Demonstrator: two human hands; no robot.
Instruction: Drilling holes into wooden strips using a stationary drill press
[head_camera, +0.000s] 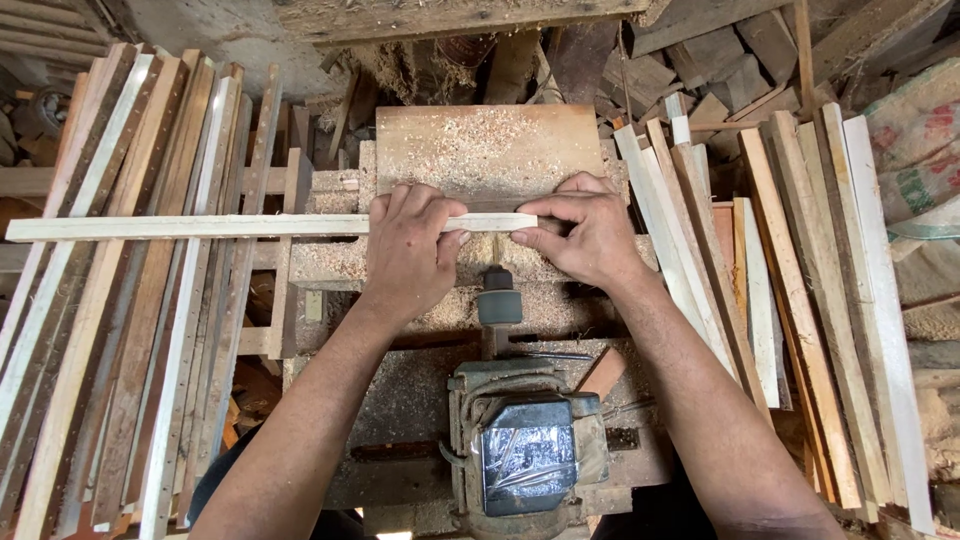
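Head view shows a long pale wooden strip (200, 227) lying crosswise over the sawdust-strewn tabletop (480, 140), its far end reaching left over stacked slats. Left hand (408, 250) curls over the strip, fingers closed on top of it and thumb below. Right hand (590, 230) pinches the strip's right end between thumb and fingertips. Just below the hands sits a dusty electric motor (525, 440) with its shaft pointing at the strip. Bundles of wooden slats (800, 300) lean at both sides.

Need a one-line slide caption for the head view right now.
Both hands, left and right, press a long wooden strip across a sawdust-covered machine table, with stacked strips on either side.
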